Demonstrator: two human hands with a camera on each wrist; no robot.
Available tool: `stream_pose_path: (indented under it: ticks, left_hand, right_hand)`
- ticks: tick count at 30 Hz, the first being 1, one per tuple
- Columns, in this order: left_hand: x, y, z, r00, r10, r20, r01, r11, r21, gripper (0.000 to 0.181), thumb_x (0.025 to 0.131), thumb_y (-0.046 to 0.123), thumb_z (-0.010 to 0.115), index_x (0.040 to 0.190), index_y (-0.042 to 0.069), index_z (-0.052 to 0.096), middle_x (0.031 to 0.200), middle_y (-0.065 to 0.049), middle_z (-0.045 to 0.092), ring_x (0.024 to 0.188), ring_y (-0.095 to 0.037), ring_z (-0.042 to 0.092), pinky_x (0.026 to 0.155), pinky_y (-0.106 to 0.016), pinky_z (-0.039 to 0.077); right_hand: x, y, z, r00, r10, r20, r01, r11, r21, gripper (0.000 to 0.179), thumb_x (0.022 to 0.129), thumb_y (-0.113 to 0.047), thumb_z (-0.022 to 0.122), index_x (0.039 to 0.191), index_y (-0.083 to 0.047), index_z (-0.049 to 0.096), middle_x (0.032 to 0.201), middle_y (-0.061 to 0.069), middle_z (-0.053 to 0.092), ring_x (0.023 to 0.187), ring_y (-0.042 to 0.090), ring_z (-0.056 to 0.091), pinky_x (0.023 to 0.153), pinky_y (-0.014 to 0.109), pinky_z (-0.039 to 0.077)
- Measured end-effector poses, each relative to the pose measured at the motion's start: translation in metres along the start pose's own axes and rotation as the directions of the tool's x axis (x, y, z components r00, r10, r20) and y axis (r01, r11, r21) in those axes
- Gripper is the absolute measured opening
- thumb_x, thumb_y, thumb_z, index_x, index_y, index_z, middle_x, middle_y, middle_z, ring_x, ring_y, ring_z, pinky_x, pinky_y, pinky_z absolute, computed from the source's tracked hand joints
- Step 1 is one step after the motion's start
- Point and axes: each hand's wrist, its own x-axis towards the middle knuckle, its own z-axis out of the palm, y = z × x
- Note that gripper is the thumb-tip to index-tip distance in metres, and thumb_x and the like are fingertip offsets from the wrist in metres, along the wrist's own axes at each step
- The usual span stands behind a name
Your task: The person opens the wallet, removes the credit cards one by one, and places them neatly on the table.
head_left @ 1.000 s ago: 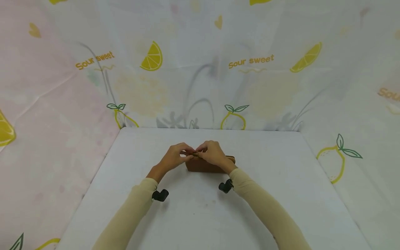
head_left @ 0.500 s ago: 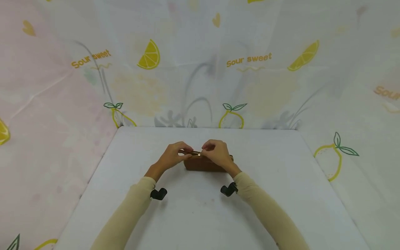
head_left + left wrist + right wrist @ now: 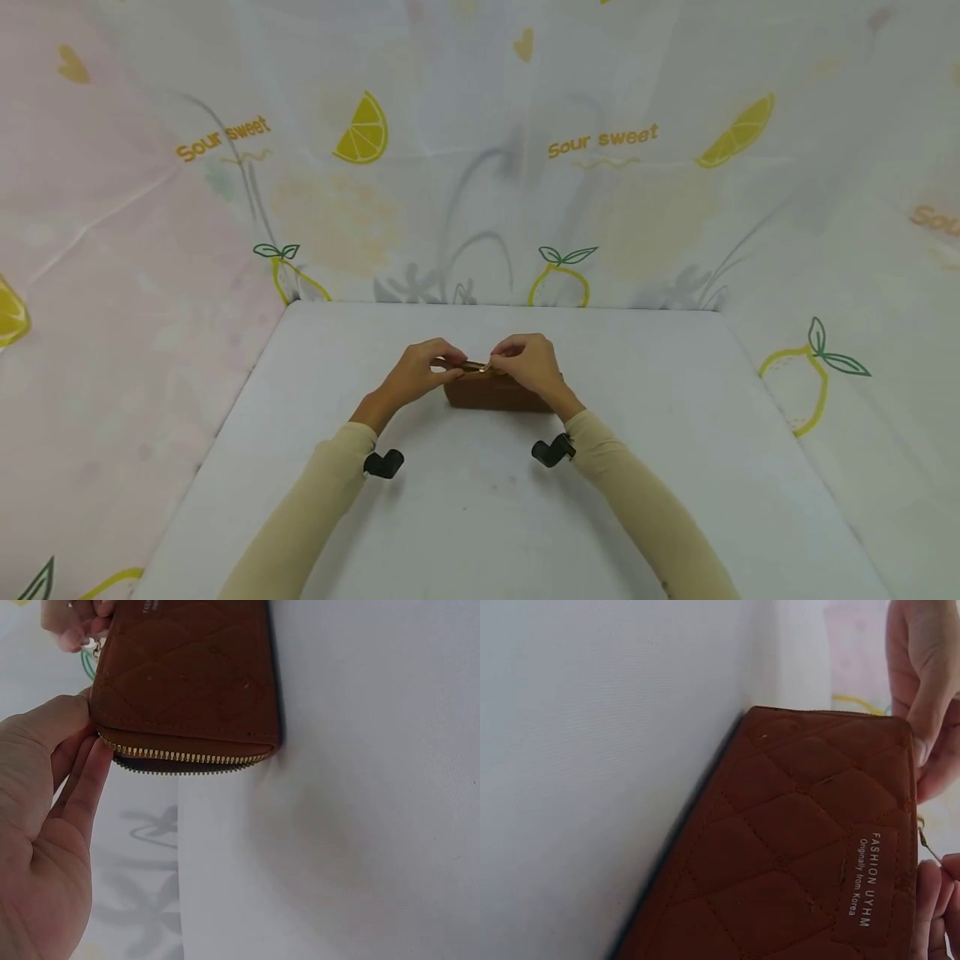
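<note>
A pale printed cloth backdrop (image 3: 450,83) rises behind and on both sides of a white worktop (image 3: 465,508). It carries yellow lemons, lemon slices and hearts; orange lettering reads "Sour sweet" at left and right of the far side, with a third copy cut off at the right edge. Two arms in cream sleeves, the left sleeve (image 3: 311,512) and the right sleeve (image 3: 648,504), reach in from the near edge.

Between the hands, around the middle of the worktop's far half, a brown quilted zip-around wallet (image 3: 495,395) stands upright on a long edge, one broad face towards the near side. The left hand (image 3: 417,371) pinches its upper left corner between thumb and fingers. The right hand (image 3: 532,364) is near the left but apart from it, thumb and fingers pinching a zip pull above the top edge. A small black wrist camera is on each wrist, left (image 3: 383,463) and right (image 3: 553,451).

A stitched label patch (image 3: 864,885) on the near face reads "FASHION UYHM", then "Originally from Korea". At the left end, gold zip teeth (image 3: 191,757) stand parted along a narrow, dark opening; the contents cannot be made out. The zip pull (image 3: 928,844) is slim and gold-coloured.
</note>
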Motion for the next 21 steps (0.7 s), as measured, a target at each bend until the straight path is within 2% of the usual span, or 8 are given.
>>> stream_pose_path:
  ticks: [6, 13, 21]
  left_hand:
    - [0.0, 0.004, -0.001, 1.0, -0.025, 0.002, 0.025, 0.999, -0.024, 0.023, 0.082, 0.001, 0.078, 0.103, 0.001, 0.071, 0.099, -0.006, 0.067, 0.089, -0.019, 0.066, 0.079, -0.028, 0.055]
    - [-0.001, 0.005, -0.003, 0.999, -0.043, 0.031, 0.044, 0.999, -0.024, 0.025, 0.082, 0.004, 0.078, 0.106, 0.003, 0.07, 0.101, -0.005, 0.066, 0.092, -0.018, 0.066, 0.081, -0.027, 0.054]
    - [-0.005, -0.001, -0.002, 0.999, 0.001, 0.041, 0.003, 0.996, -0.092, 0.032, 0.079, 0.005, 0.081, 0.109, 0.003, 0.069, 0.104, -0.01, 0.066, 0.092, -0.026, 0.065, 0.083, -0.037, 0.055]
  right_hand:
    - [-0.003, 0.005, -0.007, 1.0, 0.028, -0.005, -0.028, 0.998, 0.06, 0.003, 0.077, -0.012, 0.077, 0.079, -0.009, 0.076, 0.072, 0.0, 0.071, 0.065, 0.014, 0.066, 0.06, 0.028, 0.052]
    - [-0.011, 0.013, -0.025, 0.999, 0.042, 0.014, -0.043, 0.994, 0.097, 0.004, 0.081, -0.008, 0.075, 0.082, -0.005, 0.075, 0.074, 0.004, 0.072, 0.065, 0.016, 0.068, 0.06, 0.028, 0.054]
    - [-0.022, 0.018, -0.046, 0.993, 0.119, 0.014, -0.12, 0.985, 0.122, 0.007, 0.083, -0.01, 0.075, 0.086, -0.004, 0.075, 0.078, 0.007, 0.072, 0.07, 0.019, 0.07, 0.065, 0.03, 0.056]
